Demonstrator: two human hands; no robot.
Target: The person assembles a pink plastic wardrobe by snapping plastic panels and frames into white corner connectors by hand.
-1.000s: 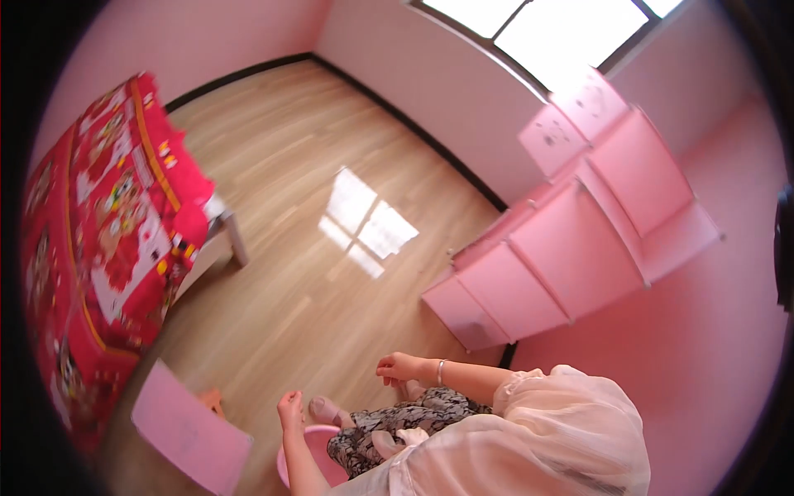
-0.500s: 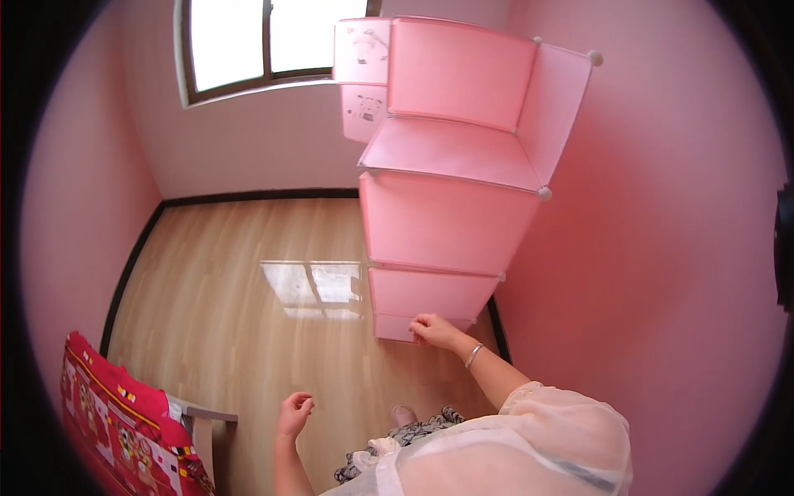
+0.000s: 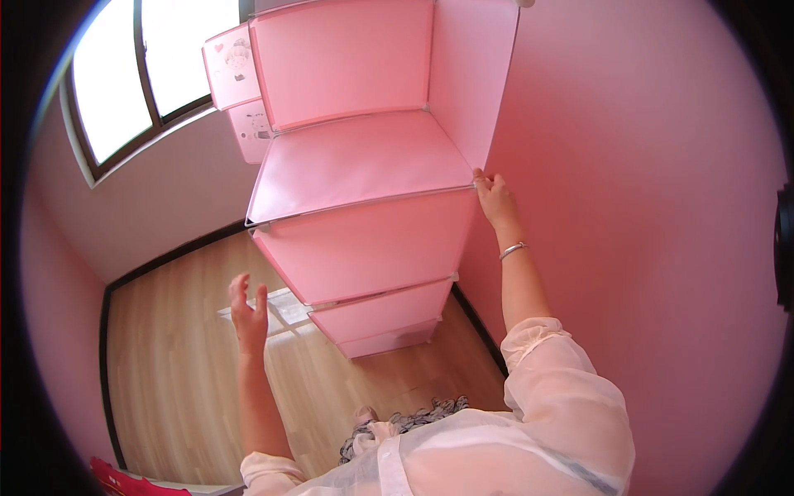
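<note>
Carefully, I'd say: my right hand [image 3: 498, 202] is at the front right corner of the shelf [image 3: 356, 157], fingers curled against it, though I cannot tell whether they pinch or merely touch. My left hand [image 3: 248, 314] hangs with thumb and fingers spread, holding nothing, just off the cabinet's left side. The cabinet [image 3: 372, 240] stands beside the pink wall [image 3: 620, 248]. Pulling at one corner alone could twist the frame, pop a joint loose or tip it, I judge; the panels look thin. The upper bay is open in front, bounded by its back panel [image 3: 343, 62] and side panel [image 3: 471, 74]. Pink fronts hide the lower cubes, so I can't tell what they hold.
</note>
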